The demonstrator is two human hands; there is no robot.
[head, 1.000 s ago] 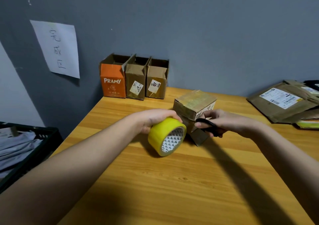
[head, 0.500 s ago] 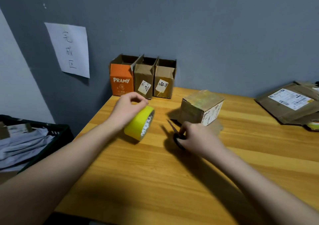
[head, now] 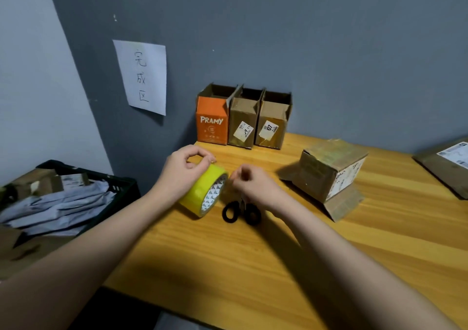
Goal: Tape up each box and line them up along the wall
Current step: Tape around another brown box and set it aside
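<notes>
1. A black crate (head: pixel 121 190) with grey bags sits off the left edge of the table (head: pixel 253 266), and a paper sign (head: pixel 141 76) hangs on the wall above it.
2. The left hand (head: pixel 182 175) rests on the yellow tape roll (head: pixel 202 192), which stands on its edge with its open core facing right and toward the camera. Thumb and forefinger pinch together at the roll's top, apparently at the tape's loose end, though that end is too small to make out.
3. Three small boxes stand in a row against the wall: the orange box (head: pixel 211 122) and two brown boxes (head: pixel 258 124) touching side by side.
4. The right hand (head: pixel 253 185) hovers just beside the roll's right face, fingers curled in a loose pinch; whether anything is between them cannot be told. The black scissors (head: pixel 240 212) lie under it on the table, handles toward the person.
5. The taped box (head: pixel 331 170) sits well to the right of both hands, near the wall but apart from the row, one lower flap splayed on the table. The right hand is the nearer one.
6. Judgement: the coming move turns on the tape's end, which lies between the two hands; pulling it rightward toward the box suits the roll's axis.
</notes>
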